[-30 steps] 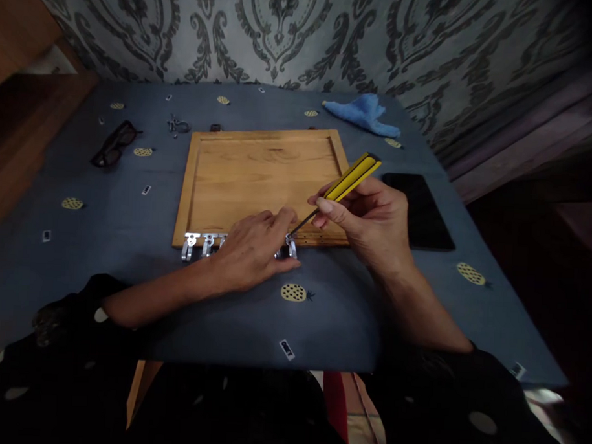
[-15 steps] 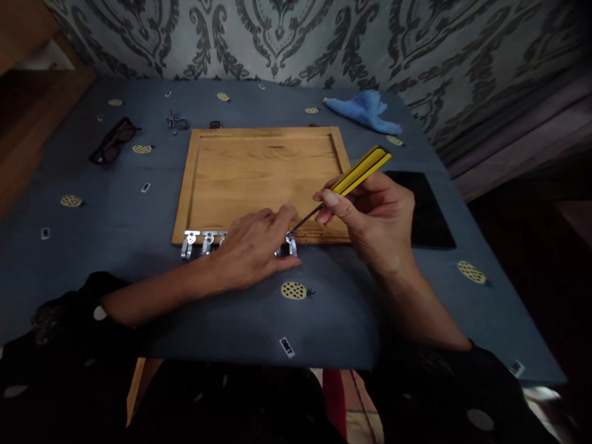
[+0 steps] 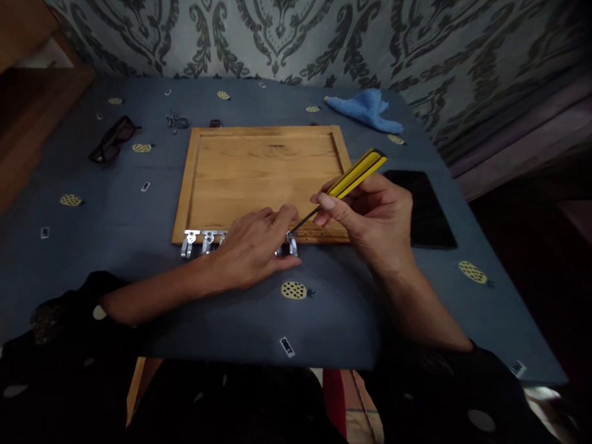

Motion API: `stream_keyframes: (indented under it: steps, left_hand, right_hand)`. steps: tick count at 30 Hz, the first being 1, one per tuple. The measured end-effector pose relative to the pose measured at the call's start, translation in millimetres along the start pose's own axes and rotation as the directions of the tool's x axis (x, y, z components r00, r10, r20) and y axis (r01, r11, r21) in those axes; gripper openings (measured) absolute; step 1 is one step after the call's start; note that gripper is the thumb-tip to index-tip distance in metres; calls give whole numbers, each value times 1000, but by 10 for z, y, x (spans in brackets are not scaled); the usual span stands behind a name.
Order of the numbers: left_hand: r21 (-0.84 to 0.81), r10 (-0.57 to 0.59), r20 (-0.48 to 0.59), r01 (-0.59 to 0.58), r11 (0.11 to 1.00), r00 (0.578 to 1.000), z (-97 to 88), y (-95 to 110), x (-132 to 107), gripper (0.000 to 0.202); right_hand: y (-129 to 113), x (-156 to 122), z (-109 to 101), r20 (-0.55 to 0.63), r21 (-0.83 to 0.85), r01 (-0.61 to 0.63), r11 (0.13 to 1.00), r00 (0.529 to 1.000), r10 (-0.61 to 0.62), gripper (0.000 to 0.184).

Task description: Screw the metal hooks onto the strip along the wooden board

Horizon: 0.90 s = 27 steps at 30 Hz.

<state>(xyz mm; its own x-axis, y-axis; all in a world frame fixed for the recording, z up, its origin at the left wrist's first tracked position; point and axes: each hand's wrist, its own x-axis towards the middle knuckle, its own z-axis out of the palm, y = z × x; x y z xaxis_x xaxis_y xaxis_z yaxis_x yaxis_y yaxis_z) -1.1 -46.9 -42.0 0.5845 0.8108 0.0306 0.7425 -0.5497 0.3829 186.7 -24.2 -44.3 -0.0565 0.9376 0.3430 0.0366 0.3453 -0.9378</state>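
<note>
A wooden board (image 3: 263, 175) with a raised rim lies flat on the blue tablecloth (image 3: 129, 274). Small metal hooks (image 3: 198, 241) line its near edge. My left hand (image 3: 253, 249) rests over that edge, fingers pinched on one metal hook (image 3: 290, 246) and holding it against the board. My right hand (image 3: 374, 218) grips a yellow and black screwdriver (image 3: 348, 182) slanted down to the left. Its tip meets the top of the hook held by my left hand.
A black phone (image 3: 425, 207) lies right of the board. A blue cloth (image 3: 365, 109) sits at the back right, dark glasses (image 3: 112, 140) at the back left, and loose metal hardware (image 3: 177, 121) behind the board. Patterned wallpaper rises behind the table.
The screwdriver handle has shifted slightly, rising to the right and then dropping back a little. My left hand has stayed on the hook.
</note>
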Motion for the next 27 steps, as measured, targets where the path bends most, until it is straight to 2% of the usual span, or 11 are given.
stream_keyframes:
  steps: [6, 13, 21, 27]
  left_hand:
    - [2, -4, 5, 4, 1000, 1000, 8, -5, -14, 51]
    - [4, 24, -19, -24, 1000, 1000, 23, -23, -16, 50]
    - [-17, 24, -10, -24, 1000, 1000, 19, -21, -16, 52]
    - [-7, 8, 3, -8, 1000, 1000, 22, -17, -10, 53]
  right_hand:
    - [-4, -3, -9, 12, 10, -3, 1000, 1000, 3, 30]
    - [-3, 13, -76, 118, 78, -124, 989, 986, 115, 33]
    - [24, 35, -31, 31, 75, -82, 994, 996, 80, 33]
    - [39, 34, -40, 41, 80, -80, 994, 996, 77, 35]
